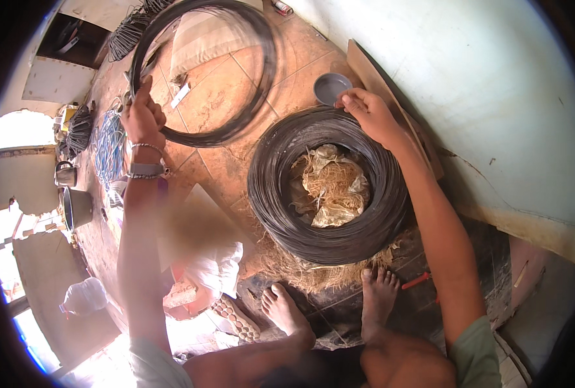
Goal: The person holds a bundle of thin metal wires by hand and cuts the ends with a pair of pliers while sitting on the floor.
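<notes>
My left hand (143,119) grips the near-left side of a thin ring of dark wire (200,138); the ring is raised in front of me and its far right part is smeared by motion. A thick coil of dark wire (271,194) lies on the floor before my feet. Tan fibrous packing with crinkled wrapping (332,184) fills its middle. Above the coil's far right rim is my right hand (368,115), thumb and fingers pinched together. Whatever it may pinch is too small to make out. A grey bowl (332,87) sits just beyond those fingertips.
A leaning board (391,103) and a pale wall (494,116) bound the right side. Fibrous scraps (313,271) and a red-handled tool (417,280) lie near my feet. At left are blue-white cord bundles (110,145), dark wire coils (79,129) and a bucket (78,208).
</notes>
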Action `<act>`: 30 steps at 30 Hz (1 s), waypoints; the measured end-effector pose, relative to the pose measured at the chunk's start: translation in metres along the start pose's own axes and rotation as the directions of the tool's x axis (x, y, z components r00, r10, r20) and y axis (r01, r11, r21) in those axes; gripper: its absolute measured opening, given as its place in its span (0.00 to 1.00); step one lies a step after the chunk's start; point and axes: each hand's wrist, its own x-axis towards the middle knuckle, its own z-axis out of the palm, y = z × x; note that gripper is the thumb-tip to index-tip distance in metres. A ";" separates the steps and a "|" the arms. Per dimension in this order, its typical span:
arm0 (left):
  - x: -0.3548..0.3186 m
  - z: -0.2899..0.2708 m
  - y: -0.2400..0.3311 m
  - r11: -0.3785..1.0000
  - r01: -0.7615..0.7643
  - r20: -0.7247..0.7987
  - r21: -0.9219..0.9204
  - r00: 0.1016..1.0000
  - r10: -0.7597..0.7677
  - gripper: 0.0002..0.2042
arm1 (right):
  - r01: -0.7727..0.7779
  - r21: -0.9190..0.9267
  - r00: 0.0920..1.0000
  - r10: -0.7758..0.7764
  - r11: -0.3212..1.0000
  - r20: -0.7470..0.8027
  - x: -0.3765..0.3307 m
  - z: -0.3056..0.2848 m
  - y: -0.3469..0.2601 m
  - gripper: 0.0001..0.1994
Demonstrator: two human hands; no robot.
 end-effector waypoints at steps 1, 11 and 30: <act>-0.002 -0.004 0.007 1.000 -0.024 0.003 -0.006 1.000 0.024 0.14 | -0.022 0.016 1.000 0.022 1.000 0.023 -0.001 0.000 -0.002 0.17; -0.008 -0.058 0.079 0.973 -0.124 -0.267 -0.193 0.961 0.069 0.20 | 0.165 -0.313 0.986 -0.162 0.935 0.035 -0.030 0.022 -0.033 0.24; -0.123 -0.144 0.189 0.936 -0.340 -0.145 0.088 0.926 0.350 0.26 | 0.143 -0.409 0.956 -0.233 0.901 -0.180 -0.266 -0.018 -0.097 0.08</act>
